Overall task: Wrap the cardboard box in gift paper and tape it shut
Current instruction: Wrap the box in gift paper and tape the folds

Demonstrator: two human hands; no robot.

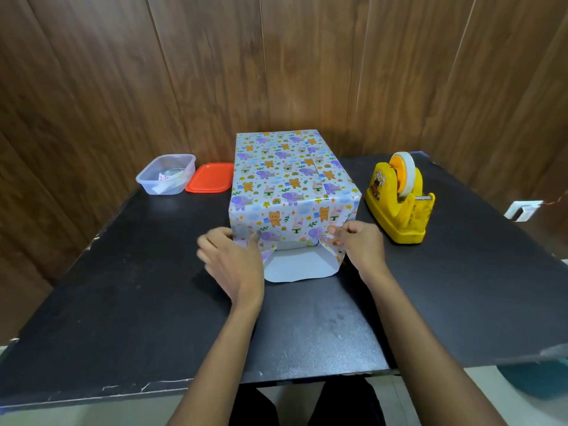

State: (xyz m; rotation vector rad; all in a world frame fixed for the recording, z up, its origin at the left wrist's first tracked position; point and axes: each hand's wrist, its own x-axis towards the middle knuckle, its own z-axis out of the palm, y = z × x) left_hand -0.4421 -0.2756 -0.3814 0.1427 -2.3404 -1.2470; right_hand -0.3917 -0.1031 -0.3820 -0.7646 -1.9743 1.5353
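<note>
Far left of the box, at the counter's (123, 287) back edge: a clear tub (166, 175) with paper scraps inside. An orange lid (209, 177) lay flat between the tub and the box.

We saw the left hand (233, 259) at the box's near left corner. Its fingers (212, 238) were spread and fairly straight against the side, though blurred, and the thumb touched the paper.

The box (289, 167) stood mid-counter. The gift paper (276, 216) covered its top and folded down its near end. A white flap (298, 265) of the paper's underside lay on the counter before the box.

At the box's near right corner, the right hand (359, 241) had its fingers (338, 233) curled, pinching a paper fold.

Right of the box and apart from it: a yellow tape dispenser (399, 204).
</note>
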